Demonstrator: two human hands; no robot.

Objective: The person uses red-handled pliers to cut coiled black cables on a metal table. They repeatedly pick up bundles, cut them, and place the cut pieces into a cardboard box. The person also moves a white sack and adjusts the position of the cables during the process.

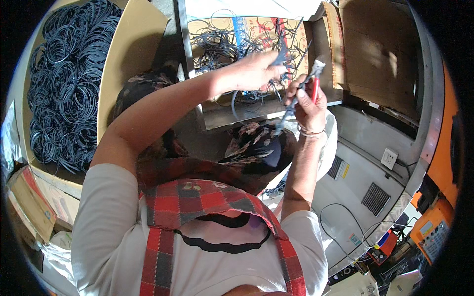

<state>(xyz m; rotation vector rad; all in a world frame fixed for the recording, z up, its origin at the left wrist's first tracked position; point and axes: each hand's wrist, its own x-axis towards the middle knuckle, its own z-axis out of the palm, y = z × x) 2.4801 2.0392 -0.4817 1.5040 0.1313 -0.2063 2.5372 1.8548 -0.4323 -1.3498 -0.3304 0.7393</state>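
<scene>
My right hand [310, 105] grips a pair of red-handled cutters [316, 88], their metal head pointing up and away from me. A dark, thin plastic piece [290, 107] also runs through its fingers and hangs down toward my lap, its lower end blurred. To the left, my left hand [259, 70] reaches over a shallow tray [244, 117]. Between its thumb and fingers is a blurred bunch of dark plastic strips [283, 53]. Thin black plastic rings and strips [218, 46] lie tangled on printed cardboard [255, 27] in the tray.
On my left stands a large cardboard box [129, 48] full of black rings [70, 74]. Another cardboard piece [377, 55] rises at the right, above a grey machine panel [355, 166] with a socket [389, 158] and loose cables. An orange control panel [431, 236] sits at lower right.
</scene>
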